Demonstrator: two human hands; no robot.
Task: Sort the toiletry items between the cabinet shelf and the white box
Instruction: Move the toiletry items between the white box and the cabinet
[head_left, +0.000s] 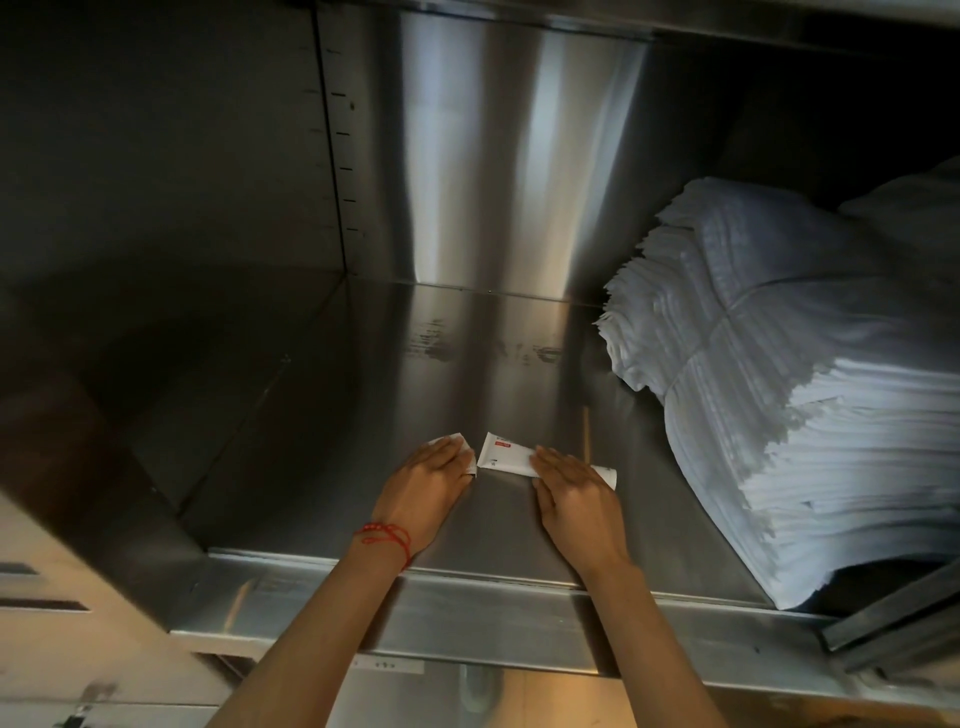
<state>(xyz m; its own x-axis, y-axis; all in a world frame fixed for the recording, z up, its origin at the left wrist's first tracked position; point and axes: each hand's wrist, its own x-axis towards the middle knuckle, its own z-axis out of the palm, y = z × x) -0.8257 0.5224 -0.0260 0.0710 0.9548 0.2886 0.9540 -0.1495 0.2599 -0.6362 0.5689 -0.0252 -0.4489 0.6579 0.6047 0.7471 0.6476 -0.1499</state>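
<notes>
The white tube (506, 455) with the red label lies flat on the steel cabinet shelf (322, 395), near the front edge and roughly midway along it, its length running parallel to that edge. Your right hand (574, 493) lies over the tube's right half, fingers straight and flat on it, pressing rather than gripping; only the tube's left portion and its right tip show. Just left of the tube, close but seemingly apart from it, sits a small white packet (457, 448), mostly covered by your left hand (434, 483), whose fingers are also laid out flat on top. Neither hand is curled round anything.

So two toiletry items are on the shelf, and you seem to be setting or straightening them there. Judging from that, the shelf side of the sort is under way. The white box is not in view, so you cannot tell from here what has gone into it or how many items are left to sort.

At the right end of the shelf stands a tall stack of white folded linens (779, 384), well apart from both items.
</notes>
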